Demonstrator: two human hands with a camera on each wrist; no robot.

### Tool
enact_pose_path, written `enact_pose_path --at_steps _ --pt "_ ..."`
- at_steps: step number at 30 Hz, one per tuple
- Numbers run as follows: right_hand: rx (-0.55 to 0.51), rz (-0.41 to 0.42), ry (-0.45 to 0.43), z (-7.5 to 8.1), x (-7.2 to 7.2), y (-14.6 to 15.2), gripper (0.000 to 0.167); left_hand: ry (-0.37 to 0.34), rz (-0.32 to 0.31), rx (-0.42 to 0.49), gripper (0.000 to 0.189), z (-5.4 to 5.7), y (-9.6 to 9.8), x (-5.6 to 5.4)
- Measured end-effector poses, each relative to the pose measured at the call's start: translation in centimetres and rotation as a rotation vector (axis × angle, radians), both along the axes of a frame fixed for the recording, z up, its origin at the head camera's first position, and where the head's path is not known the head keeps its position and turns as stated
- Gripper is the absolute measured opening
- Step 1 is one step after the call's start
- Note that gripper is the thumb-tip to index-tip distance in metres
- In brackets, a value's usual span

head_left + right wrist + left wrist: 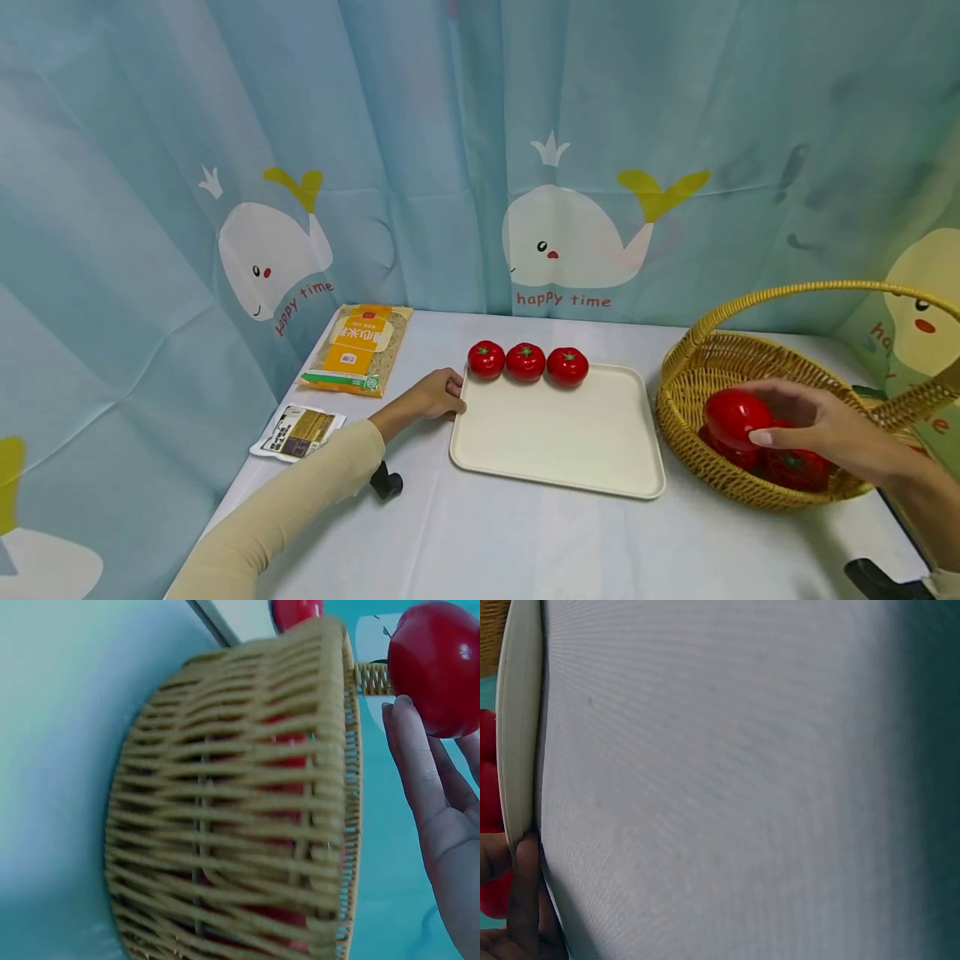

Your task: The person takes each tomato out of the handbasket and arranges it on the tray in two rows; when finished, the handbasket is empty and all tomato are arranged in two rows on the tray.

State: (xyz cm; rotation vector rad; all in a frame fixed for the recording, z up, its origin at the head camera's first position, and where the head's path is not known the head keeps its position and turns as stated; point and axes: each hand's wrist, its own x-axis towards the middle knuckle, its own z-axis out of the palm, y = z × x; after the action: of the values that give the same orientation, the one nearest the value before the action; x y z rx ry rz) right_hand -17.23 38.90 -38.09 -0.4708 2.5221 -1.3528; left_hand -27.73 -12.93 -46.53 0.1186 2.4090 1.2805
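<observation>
My right hand point(825, 425) grips a shiny red tomato point(733, 418) above the wicker basket point(681, 437). In the right wrist view the tomato point(439, 671) is held higher than the basket's rim, fingers along its underside. More red tomatoes point(797, 471) lie inside the basket, partly hidden by the hand. My left hand point(438, 395) pinches the left edge of a cream rectangular tray point(555, 437); the left wrist view shows thumb and fingers on either side of its rim. Three tomatoes point(525, 362) sit in a row along the tray's far left edge.
A bag of grain point(352, 350) with an orange label lies at the back left. A smaller white packet point(298, 432) is in front of it, beside my left sleeve. The basket's tall arched handle point(810, 287) rises near my right hand. A blue curtain point(450, 167) hangs behind the table.
</observation>
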Motion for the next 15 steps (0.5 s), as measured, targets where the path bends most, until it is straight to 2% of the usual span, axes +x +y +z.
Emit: enact_pose_path --at_steps 3,6,15 --pt "0.003 0.008 0.018 -0.1 0.2 -0.6 0.051 0.001 0.000 0.004 0.039 -0.1 0.0 0.0" --pt "-0.040 0.045 0.006 0.0 0.4 -1.4 0.056 0.004 0.002 0.006 0.039 -0.2 0.0 -0.1" --pt "-0.191 0.192 -0.073 0.1 0.6 -4.9 0.068 0.006 0.004 0.000 0.040 -0.1 0.0 -0.1"
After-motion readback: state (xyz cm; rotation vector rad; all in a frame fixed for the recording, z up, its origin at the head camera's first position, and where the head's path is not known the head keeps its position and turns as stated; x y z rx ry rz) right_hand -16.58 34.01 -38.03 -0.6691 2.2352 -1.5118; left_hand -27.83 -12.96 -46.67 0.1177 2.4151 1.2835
